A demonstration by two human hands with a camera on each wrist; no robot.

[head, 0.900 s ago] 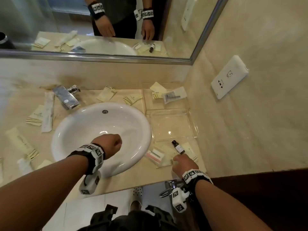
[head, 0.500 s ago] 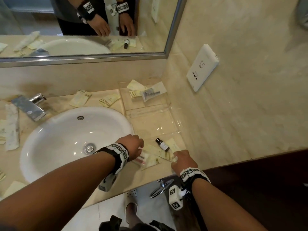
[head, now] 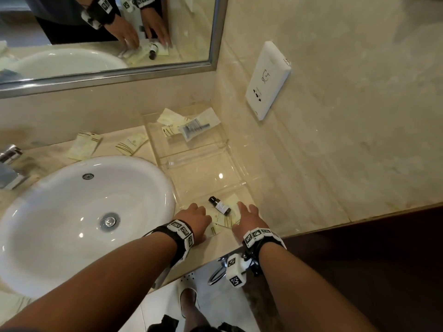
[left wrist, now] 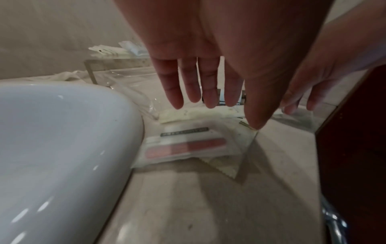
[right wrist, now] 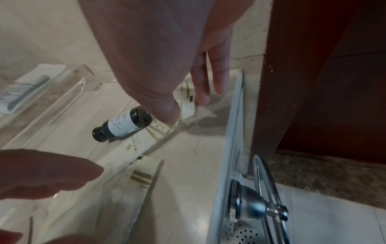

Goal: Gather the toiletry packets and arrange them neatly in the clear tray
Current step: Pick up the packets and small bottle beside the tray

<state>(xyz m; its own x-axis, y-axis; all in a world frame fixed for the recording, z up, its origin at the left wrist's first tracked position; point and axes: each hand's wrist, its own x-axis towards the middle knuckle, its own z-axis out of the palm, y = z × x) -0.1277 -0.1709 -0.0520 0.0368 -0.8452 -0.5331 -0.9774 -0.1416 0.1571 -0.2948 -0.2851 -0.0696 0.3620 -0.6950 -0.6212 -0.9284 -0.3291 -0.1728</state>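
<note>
From above, both hands sit on the worktop (head: 275,202) by the clear tray (head: 203,168), flanking a small dark bottle (head: 219,205) lying on cream packets (head: 225,219). The left hand (left wrist: 208,66) hovers over a pink-striped packet (left wrist: 183,147), its grip wide and holding nothing. The right hand (right wrist: 167,66) is spread, thumb on a packet beside the bottle.

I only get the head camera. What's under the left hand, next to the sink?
Observer: A clear packet with a pink strip lies flat there. The left hand hovers above it, fingers straight.
Visitor: Is the right hand gripping the little bottle?
Observer: No. The right hand only touches a cream packet with its thumb tip, just beside the bottle.
Visitor: And that shiny thing under the counter?
Observer: A metal towel ring on a round mount.
</note>
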